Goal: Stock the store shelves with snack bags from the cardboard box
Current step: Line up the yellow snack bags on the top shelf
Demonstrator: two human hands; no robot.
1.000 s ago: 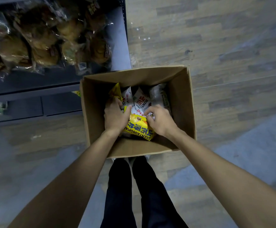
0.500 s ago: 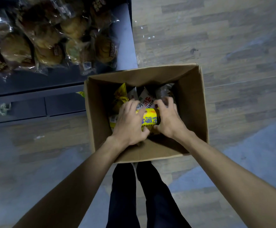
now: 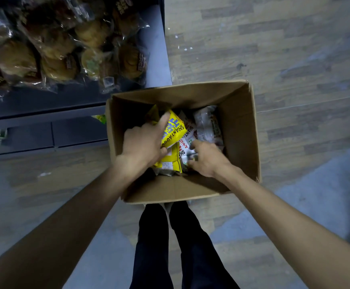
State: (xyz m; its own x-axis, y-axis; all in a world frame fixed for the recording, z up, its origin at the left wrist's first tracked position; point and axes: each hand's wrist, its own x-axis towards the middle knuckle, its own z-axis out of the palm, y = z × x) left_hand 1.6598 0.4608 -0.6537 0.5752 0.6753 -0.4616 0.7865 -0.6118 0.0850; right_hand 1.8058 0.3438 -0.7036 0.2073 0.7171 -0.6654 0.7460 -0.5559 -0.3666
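In the head view, both hands are down inside the cardboard box (image 3: 240, 130), the landmark here. The left hand (image 3: 143, 144) grips a yellow snack bag (image 3: 173, 131), thumb under its near edge and forefinger laid along its far edge, tilting it up off the pile. The right hand (image 3: 206, 160) has its fingers curled onto a white snack bag (image 3: 187, 142) in the middle of the box; whether it really pinches it I cannot tell. To do this step well, lift the yellow bag by its edges, not its puffed middle, and clear the box wall before turning toward the shelf (image 3: 156, 59), which lies just left of and beyond the box and holds wrapped bread packs (image 3: 55, 49). The box sits on a wood-plank floor (image 3: 284, 49).
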